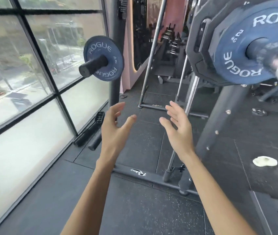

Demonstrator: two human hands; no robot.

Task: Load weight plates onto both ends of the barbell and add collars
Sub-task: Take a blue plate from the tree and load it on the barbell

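We hold nothing: left hand [116,128] and right hand [179,129] hang in the air, fingers loosely spread, palms facing each other. Upper right, a blue plate [233,65] sits on the bar [262,50] against a black plate [201,41]. A smaller blue plate [104,46] hangs on a peg [92,65] by the window [16,65].

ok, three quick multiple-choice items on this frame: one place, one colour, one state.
1. Where is the small plate?
A on the floor
B on a storage peg
C in a hand

2. The outer plate on the barbell is:
A red
B blue
C green

3. The left hand and right hand are:
A both open, empty
B both gripping a plate
C one holding a collar

Key: B, it hangs on the peg; B, its blue face reads ROGUE; A, fingers spread, nothing held.
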